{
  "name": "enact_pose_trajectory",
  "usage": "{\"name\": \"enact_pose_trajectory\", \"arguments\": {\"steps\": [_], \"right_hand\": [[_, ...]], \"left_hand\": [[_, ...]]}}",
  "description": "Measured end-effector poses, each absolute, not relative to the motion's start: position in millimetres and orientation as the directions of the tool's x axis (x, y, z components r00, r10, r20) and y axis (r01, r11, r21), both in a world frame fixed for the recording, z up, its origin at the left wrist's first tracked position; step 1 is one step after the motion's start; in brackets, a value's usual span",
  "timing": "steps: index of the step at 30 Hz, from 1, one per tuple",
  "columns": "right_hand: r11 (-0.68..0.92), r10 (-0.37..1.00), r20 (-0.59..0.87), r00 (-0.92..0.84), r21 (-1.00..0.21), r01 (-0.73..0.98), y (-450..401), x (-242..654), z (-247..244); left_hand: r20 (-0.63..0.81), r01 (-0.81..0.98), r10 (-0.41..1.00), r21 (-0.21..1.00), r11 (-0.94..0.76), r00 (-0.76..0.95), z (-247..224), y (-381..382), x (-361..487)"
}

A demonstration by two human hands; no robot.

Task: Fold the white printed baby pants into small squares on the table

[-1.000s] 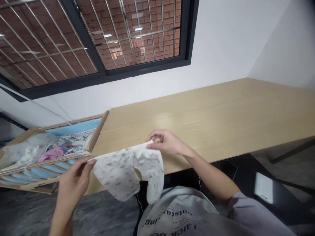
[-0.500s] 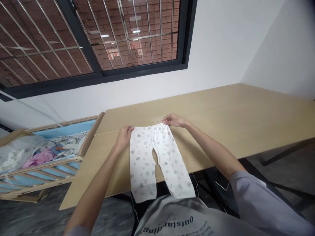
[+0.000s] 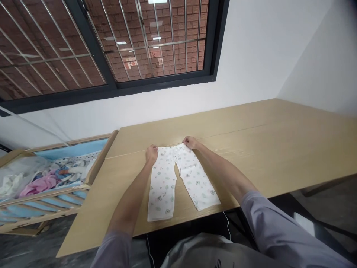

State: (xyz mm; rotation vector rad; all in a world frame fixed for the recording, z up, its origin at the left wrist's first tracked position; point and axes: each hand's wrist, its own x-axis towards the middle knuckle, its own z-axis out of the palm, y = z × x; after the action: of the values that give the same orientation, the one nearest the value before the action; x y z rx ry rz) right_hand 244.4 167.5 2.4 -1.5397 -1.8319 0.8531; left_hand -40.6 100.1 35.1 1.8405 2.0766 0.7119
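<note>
Pants [image 3: 163,186] are now lying farther up the worktop [image 3: 251,149], legs no longer hanging over its edge. Left hand [image 3: 152,154] and right hand [image 3: 190,142] are gripping opposite waistband corners, fingers closed on the cloth, while a crib [image 3: 64,197] is standing beside the worktop.

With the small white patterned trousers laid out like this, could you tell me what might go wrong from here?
The white cotton-like trousers with small prints might wrinkle if the left hand and right hand pull unevenly at the waist. Their leg ends lie near the pale wooden table's front edge, so they could slip over.
</note>
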Motion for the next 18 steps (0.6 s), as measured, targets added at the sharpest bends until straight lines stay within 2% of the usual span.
{"name": "enact_pose_trajectory", "arguments": {"steps": [5,8,10,13,16,18], "right_hand": [[0.097,0.994,0.051,-0.092,-0.785,0.611,174.0,239.6,-4.7],[0.087,0.995,0.046,-0.085,-0.808,0.583,174.3,245.4,-4.3],[0.084,0.995,0.037,-0.096,-0.829,0.553,174.4,251.4,-3.0],[0.081,0.991,0.016,-0.132,-0.859,0.506,174.1,258.9,-0.9],[0.076,0.985,-0.007,-0.170,-0.875,0.479,172.8,261.7,0.7],[0.072,0.983,-0.018,-0.181,-0.876,0.477,171.6,261.4,1.5]], "left_hand": [[0.127,0.865,0.974,0.491,0.104,-0.189,54.4,92.0,-24.2],[0.171,0.882,0.978,0.471,0.024,-0.118,73.3,64.6,1.2],[0.160,0.880,0.987,0.469,-0.081,0.006,80.1,29.9,27.8],[0.060,0.836,0.968,0.493,-0.242,0.245,74.7,-40.9,77.1],[-0.028,0.757,0.854,0.477,-0.446,0.520,55.8,-107.2,122.5],[-0.051,0.752,0.816,0.424,-0.504,0.576,42.2,-134.8,143.1]]}}
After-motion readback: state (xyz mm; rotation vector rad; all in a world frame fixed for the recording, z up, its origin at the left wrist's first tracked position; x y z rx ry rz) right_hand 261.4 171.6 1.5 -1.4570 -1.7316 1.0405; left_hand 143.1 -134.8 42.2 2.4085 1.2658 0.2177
